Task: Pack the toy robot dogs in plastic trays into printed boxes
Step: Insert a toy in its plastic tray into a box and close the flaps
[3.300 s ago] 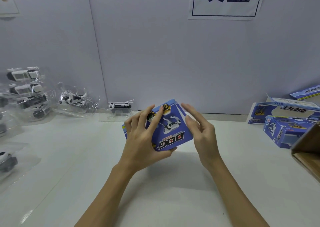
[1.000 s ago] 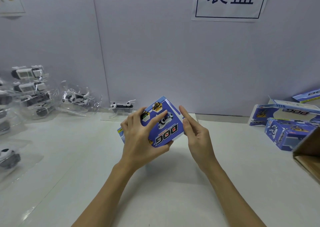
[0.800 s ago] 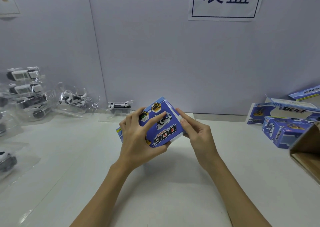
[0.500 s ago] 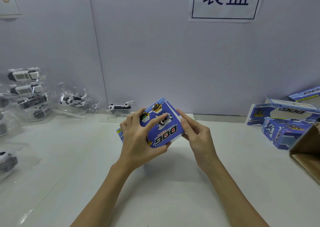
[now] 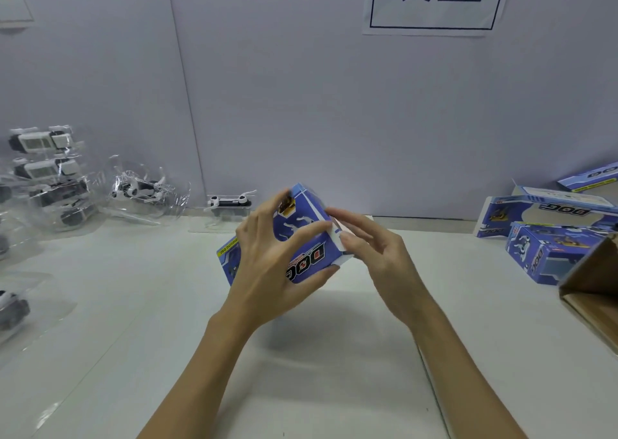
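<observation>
A worker at a packing bench holds a blue printed "DOG" box (image 5: 301,248) above the white table (image 5: 301,388), the left hand (image 5: 267,271) wrapped round its printed face with fingers over the top and thumb beneath, while the right hand (image 5: 374,254) works at the box's white end flap (image 5: 337,241) with fingertips loosely bent; motion blur makes it hard to tell whether those fingers pinch the flap or merely press it. The step in hand appears to be closing the end. It would go best with the left hand keeping the box square and steady while the right folds the flap along its crease and tucks it in evenly, without crushing the card. Toy robot dogs in clear plastic trays (image 5: 50,177) wait at the left; further printed boxes (image 5: 548,234) and a brown carton (image 5: 595,291) sit at the right.
</observation>
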